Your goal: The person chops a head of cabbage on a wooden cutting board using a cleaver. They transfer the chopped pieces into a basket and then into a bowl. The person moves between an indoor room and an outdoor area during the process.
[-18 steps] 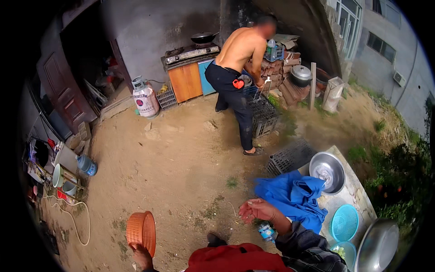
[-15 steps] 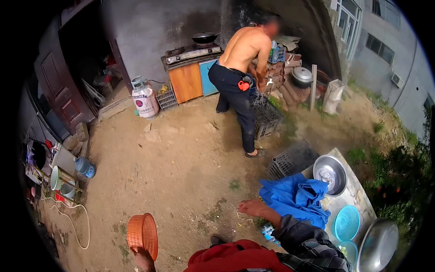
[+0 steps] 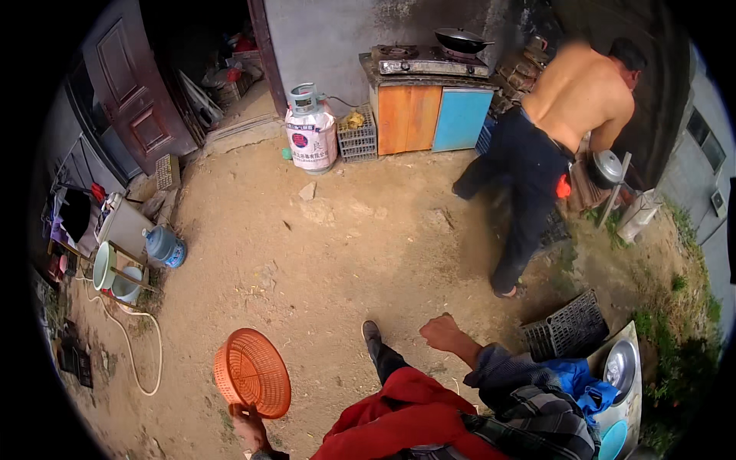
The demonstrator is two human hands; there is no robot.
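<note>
An orange plastic basket [image 3: 257, 372] hangs at my left side, tilted so that its inside shows. My left hand [image 3: 249, 426] grips it by the lower rim. My right hand [image 3: 443, 333] is held out in front of my body, over the dirt ground, with the fingers curled in and no object seen in them. Nearest to that hand is a dark plastic crate [image 3: 567, 326] on the ground. A blue cloth [image 3: 579, 387] lies beside my right forearm, on the light slab at the right.
Ahead to the right, a person [image 3: 563, 130] bends forward, hands hidden. A cabinet [image 3: 410, 119] with a gas stove [image 3: 433, 67] stands at the wall beside a gas cylinder [image 3: 310, 130]. A water jug [image 3: 165, 247] and a hose [image 3: 134, 360] lie left. A metal basin [image 3: 619, 364] rests on the slab.
My view has turned left and moved forward. My right hand has gone from stretched fingers to curled ones. The basket stays in my left hand. The other person has leaned further right.
</note>
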